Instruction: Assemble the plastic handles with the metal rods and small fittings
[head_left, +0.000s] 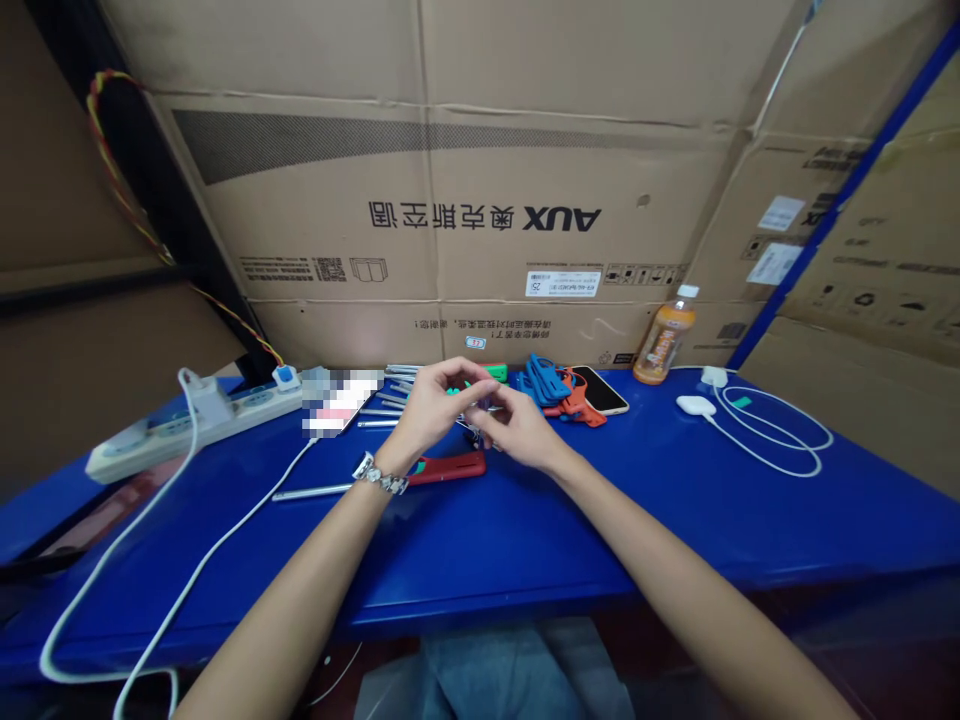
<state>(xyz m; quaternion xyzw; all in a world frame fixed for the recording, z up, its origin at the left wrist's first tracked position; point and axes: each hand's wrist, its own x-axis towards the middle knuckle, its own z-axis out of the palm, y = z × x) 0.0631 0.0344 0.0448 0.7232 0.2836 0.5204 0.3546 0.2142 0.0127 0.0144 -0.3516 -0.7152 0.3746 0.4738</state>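
My left hand point(435, 405) and my right hand point(517, 425) meet above the blue table point(525, 540), fingers pinched together on a small metal part point(474, 415) that I cannot make out clearly. A metal watch is on my left wrist. Under the hands lies a red plastic holder point(450, 467). Several metal rods point(382, 405) lie just behind the left hand. A pile of blue and red plastic holders point(559, 388) sits behind the right hand, beside a green piece point(495, 372).
A white power strip point(195, 415) with a white cable lies at the left. A phone point(600, 390) and an orange drink bottle point(664, 343) stand at the back. A white charger with coiled cable point(757, 425) lies at the right. Cardboard boxes point(480, 200) wall the back.
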